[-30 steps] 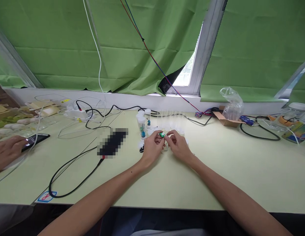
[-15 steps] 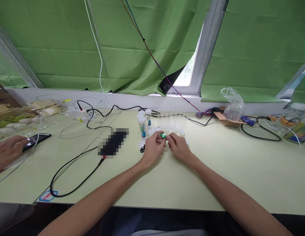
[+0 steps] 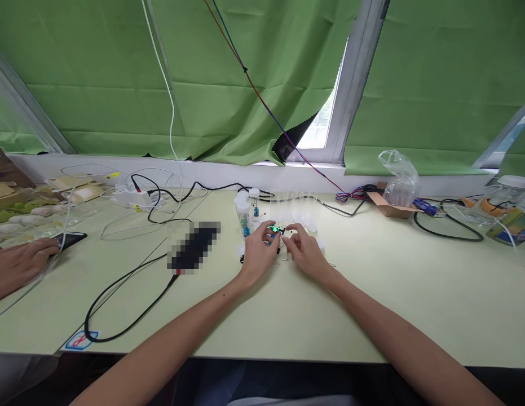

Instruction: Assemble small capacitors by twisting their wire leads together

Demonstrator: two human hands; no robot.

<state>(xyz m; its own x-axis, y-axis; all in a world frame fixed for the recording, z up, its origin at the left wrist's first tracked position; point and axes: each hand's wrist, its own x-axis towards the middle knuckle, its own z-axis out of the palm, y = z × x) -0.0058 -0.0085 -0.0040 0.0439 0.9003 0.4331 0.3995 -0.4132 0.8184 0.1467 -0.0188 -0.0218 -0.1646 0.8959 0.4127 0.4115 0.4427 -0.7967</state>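
A small shiny green piece [image 3: 276, 229] with a dark end is pinched between the thumb and fingers of my left hand [image 3: 260, 249]. Just to its right is my right hand [image 3: 305, 251], its index finger and thumb apart beside the dark end; I see nothing held between them. Behind my left hand stand clear tubes with white caps [image 3: 244, 210], with small blue parts inside. Several clear empty-looking tubes [image 3: 294, 206] stand in a row behind my hands. Small thin and dark bits lie under my fingers, too small to name.
At the left, another person's hand [image 3: 23, 265] rests on a phone [image 3: 70, 239]. A black cable [image 3: 91, 307] loops over the table from a blurred dark object [image 3: 194, 246]. An open carton [image 3: 391, 207] with a clear plastic bag and a large jar [image 3: 514, 211] stand at right.
My right fingertips have come off the green piece and spread apart. In my left hand the piece has turned and shifted slightly left, showing its dark end.
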